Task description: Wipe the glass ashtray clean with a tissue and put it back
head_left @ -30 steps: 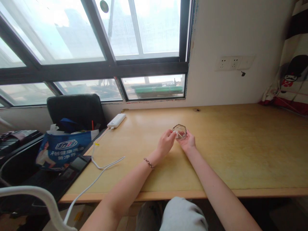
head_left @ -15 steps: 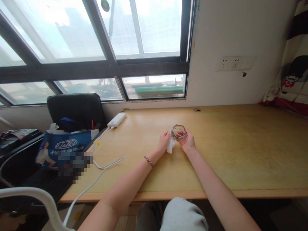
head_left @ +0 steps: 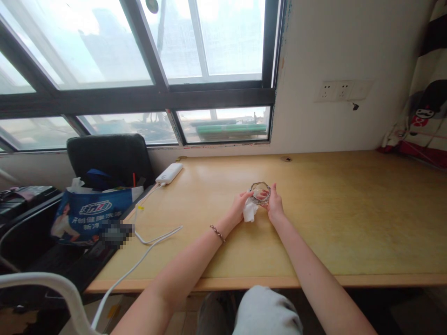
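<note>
A small clear glass bowl (head_left: 260, 199) with a faceted, many-sided rim is held just above the table, its opening tilted toward me. My right hand (head_left: 275, 204) grips it from the right side, with fingers showing through the glass underneath and the thumb up along the edge. On the other side, my left hand (head_left: 241, 204) pinches a crumpled white tissue (head_left: 250, 210) against the bowl's left wall. The tissue hangs down below the rim, and part of the left fingers is hidden behind it.
A white power bank (head_left: 169, 173) lies at the table's back left, its white cable (head_left: 153, 243) running to the front edge. Left of the wooden table (head_left: 349, 223) stands a black chair (head_left: 110, 156) with a blue bag (head_left: 94, 216). A window and wall sockets (head_left: 335, 90) are behind.
The bowl has turned slightly between my hands. My left hand has shifted a little right with the tissue, more of which now shows, and my right thumb points up more.
</note>
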`<state>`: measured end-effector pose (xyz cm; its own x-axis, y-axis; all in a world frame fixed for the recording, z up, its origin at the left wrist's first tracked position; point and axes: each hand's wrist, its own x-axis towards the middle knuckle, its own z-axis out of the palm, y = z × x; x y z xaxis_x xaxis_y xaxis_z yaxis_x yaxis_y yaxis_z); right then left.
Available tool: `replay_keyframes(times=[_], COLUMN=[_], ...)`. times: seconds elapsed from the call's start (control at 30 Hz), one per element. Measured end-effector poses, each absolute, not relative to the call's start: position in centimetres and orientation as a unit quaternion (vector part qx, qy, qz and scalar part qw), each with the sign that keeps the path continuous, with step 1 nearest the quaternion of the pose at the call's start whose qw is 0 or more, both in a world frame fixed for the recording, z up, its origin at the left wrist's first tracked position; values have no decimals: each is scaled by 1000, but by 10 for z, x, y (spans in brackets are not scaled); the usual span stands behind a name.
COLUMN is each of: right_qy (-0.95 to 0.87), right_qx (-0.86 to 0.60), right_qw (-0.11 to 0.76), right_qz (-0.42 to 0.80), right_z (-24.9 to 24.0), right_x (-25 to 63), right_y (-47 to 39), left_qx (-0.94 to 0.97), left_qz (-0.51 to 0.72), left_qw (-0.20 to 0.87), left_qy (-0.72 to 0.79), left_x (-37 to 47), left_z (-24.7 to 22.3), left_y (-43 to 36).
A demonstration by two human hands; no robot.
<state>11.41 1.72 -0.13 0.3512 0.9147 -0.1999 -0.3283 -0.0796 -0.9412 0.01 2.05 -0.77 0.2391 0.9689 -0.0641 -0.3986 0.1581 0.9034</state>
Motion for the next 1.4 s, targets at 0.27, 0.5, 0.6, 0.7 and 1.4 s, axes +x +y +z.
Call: replay_keyframes(times=[0.27,0.5,0.6,0.7,1.4], right_qy=[-640,-712,-702,-681,-553], right_qx=[-590,-568,-584,-609,-797], right_qw=[490,406,404,406,234], right_qz=[44,74,51,28,-60], right_z=[21,16,14,14,-8], right_x=[105,99,101,105,340], right_y=[-14,-16,-13,-10,107], left_qx=[328,329,364,409,496], left_qz=[577,569,543,512,478], left_qw=[652,655,664,663,594], left_qy=[366,373,364,363,415], left_x=[-1,-4,-5,-6,2], left_z=[-5,-4,-5,-5,-6], left_y=[25,26,27,26,27])
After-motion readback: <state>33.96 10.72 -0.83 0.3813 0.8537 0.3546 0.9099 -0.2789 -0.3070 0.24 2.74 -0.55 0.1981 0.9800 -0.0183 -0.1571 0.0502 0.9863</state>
